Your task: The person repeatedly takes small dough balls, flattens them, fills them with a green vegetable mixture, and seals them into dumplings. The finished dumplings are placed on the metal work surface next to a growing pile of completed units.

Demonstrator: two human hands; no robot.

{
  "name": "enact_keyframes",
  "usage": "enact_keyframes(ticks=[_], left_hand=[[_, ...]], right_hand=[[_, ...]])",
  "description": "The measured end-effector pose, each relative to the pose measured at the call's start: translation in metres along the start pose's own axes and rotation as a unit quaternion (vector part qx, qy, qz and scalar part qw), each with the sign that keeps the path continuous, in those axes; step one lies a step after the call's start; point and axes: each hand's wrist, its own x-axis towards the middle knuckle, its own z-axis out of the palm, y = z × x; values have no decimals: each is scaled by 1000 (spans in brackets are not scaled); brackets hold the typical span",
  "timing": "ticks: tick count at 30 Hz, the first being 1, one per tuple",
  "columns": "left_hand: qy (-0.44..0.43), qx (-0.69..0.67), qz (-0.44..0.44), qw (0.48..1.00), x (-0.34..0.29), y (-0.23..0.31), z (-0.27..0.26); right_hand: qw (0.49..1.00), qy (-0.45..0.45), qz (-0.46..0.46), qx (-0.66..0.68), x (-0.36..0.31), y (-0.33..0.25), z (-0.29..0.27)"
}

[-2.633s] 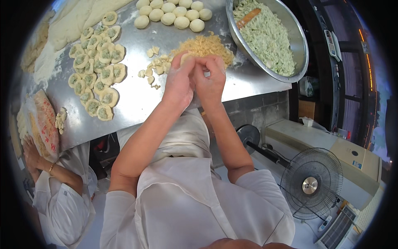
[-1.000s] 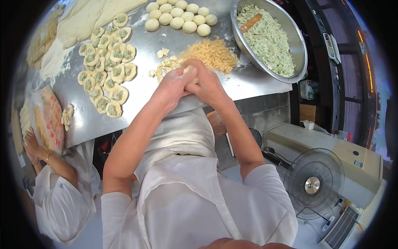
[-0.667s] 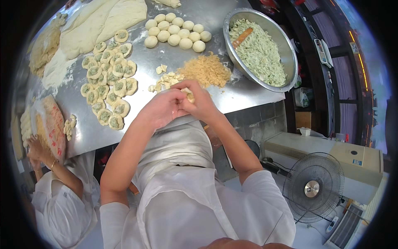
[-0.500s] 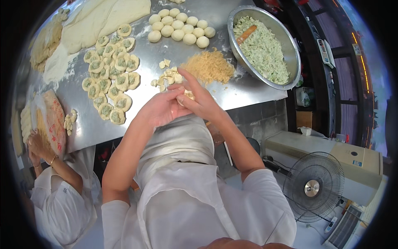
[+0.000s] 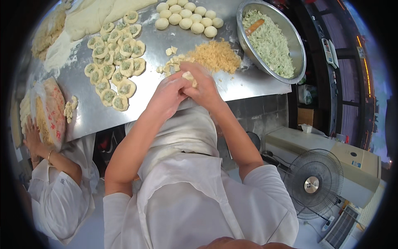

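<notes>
At the table's front edge, my right hand (image 5: pixel 204 86) curls around a small piece of pale dough (image 5: pixel 190 78) that shows between the fingers. My left hand (image 5: pixel 169 96) is closed against it, its fingertips at the same dough; most of the dough is hidden by the hands. Just beyond lie small dough scraps (image 5: pixel 173 64) and a heap of tan, crumbly shreds (image 5: pixel 216 57). To the left sits a cluster of dough rounds topped with green filling (image 5: pixel 120 103). Round dough balls (image 5: pixel 185 23) stand in rows farther back.
A big metal bowl (image 5: pixel 299 68) of chopped green filling (image 5: pixel 271 45), with a wooden handle (image 5: pixel 254 27), stands at the right of the steel table (image 5: pixel 257 86). Dough sheets (image 5: pixel 89 18) lie back left. A co-worker's hands (image 5: pixel 35 143) are far left. A fan (image 5: pixel 311 184) stands at right.
The dough piece has come up between my fingers as my hands closed tighter around it. The view has shifted slightly. The co-worker's hand has flattened out over the dough at far left.
</notes>
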Motion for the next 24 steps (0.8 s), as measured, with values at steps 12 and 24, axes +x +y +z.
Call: enact_keyframes(ticks=[12, 24], left_hand=[[-6, -61, 36, 997, -31, 21, 17], [20, -85, 104, 991, -27, -8, 3]], right_hand=[[990, 87, 33, 103, 11, -19, 13], [918, -27, 189, 349, 21, -59, -7]])
